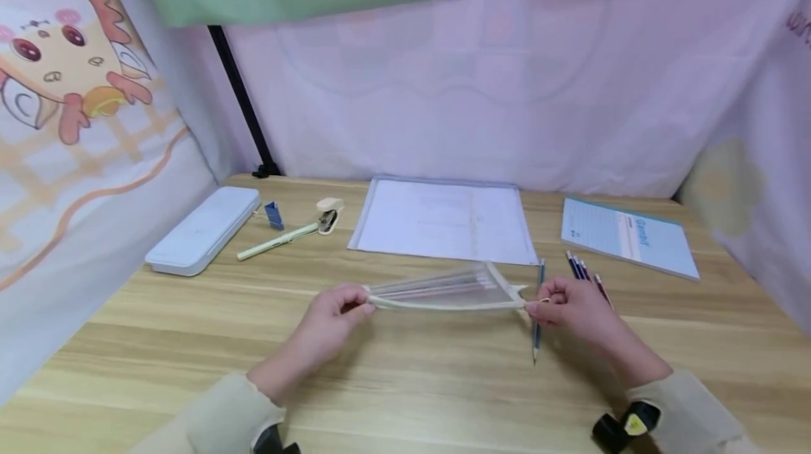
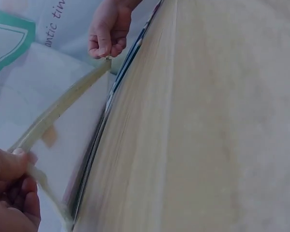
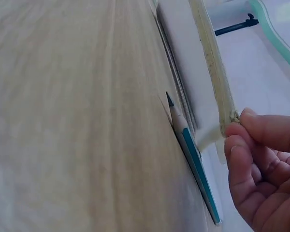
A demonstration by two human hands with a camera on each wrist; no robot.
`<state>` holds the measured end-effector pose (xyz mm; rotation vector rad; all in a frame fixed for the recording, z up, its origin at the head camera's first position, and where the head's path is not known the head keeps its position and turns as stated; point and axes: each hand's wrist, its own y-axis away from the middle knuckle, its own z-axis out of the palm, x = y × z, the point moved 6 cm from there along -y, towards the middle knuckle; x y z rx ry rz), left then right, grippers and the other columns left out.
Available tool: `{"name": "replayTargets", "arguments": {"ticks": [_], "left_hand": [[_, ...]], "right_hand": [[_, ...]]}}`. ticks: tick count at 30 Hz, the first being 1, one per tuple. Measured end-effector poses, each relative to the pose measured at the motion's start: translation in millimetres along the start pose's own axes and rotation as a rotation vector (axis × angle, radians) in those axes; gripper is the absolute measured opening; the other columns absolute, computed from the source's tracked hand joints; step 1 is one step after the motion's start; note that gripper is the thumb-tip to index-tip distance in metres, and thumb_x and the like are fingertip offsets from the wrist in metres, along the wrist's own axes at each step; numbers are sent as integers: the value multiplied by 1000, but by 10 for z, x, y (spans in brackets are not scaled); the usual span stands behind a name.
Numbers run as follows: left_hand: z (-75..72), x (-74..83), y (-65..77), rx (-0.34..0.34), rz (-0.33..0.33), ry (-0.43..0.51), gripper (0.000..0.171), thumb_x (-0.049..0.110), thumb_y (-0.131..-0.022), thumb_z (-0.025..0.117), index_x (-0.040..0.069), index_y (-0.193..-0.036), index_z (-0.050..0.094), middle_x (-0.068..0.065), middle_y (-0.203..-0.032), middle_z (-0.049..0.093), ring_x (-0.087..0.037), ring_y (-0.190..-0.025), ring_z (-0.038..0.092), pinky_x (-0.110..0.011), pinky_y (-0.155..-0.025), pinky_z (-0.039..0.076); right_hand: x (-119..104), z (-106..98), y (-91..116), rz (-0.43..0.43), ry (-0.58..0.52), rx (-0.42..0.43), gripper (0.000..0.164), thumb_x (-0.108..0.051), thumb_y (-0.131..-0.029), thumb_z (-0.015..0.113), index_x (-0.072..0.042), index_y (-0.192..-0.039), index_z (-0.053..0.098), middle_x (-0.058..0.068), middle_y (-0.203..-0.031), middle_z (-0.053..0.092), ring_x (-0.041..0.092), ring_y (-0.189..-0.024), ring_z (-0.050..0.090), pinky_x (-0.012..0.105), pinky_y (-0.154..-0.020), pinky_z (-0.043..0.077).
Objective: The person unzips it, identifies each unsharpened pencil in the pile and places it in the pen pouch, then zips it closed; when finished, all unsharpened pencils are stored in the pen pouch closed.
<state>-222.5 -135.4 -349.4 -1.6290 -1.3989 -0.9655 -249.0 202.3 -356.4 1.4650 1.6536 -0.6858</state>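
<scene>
A see-through zipper pouch [image 1: 443, 292] with a pale zipper edge is held just above the table between both hands. My left hand [image 1: 332, 317] pinches its left end between thumb and finger. At the other end my right hand [image 1: 573, 306] pinches the zipper's end, where a small pull shows in the right wrist view, near the zipper tape [image 3: 213, 67]. The zipper runs taut from hand to hand in the left wrist view. Beneath the right hand a teal pencil [image 3: 195, 162] lies on the table, its point toward me. Whether the zipper is fully closed I cannot tell.
A clear folder with white paper [image 1: 443, 222] lies at the back. Several pencils [image 1: 579, 267] and a notebook [image 1: 627, 236] are at right. On the left are a white case [image 1: 203, 229], a blue binder clip [image 1: 274, 215], a pale pen [image 1: 277, 241] and a stapler [image 1: 329, 215].
</scene>
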Motion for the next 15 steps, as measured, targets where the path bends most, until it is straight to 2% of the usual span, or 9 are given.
{"name": "replayTargets", "arguments": {"ticks": [3,7,11,15], "left_hand": [[10,-24,-12,50,-37,22,5,0,-82,64,1,-85,68,-4,-87,64,-13,-80,53,-25,-71,47],[58,-98,-19,101,-104,104,18,-4,-77,67,-2,-94,68,-9,-90,66,-14,-81,58,-23,-73,51],[128,-216,-64,100,-172,193,31,-6,-72,70,-5,-103,65,-13,-93,66,-15,-81,61,-24,-73,54],[160,-289,-120,80,-195,163,37,-4,-70,72,-4,-106,64,-12,-95,67,-17,-84,62,-28,-76,54]], "right_hand": [[25,27,26,40,-8,-24,32,-18,-81,70,4,-102,59,0,-70,62,9,-64,54,24,-56,47],[80,105,60,80,-67,-71,46,-15,-82,69,9,-118,55,6,-80,69,11,-68,60,25,-59,50],[105,153,85,108,-101,-57,44,-13,-82,68,12,-116,55,7,-81,70,12,-68,61,26,-60,52],[98,191,88,124,-46,-59,39,-14,-82,69,9,-111,58,6,-79,69,13,-68,60,27,-61,52]]}}
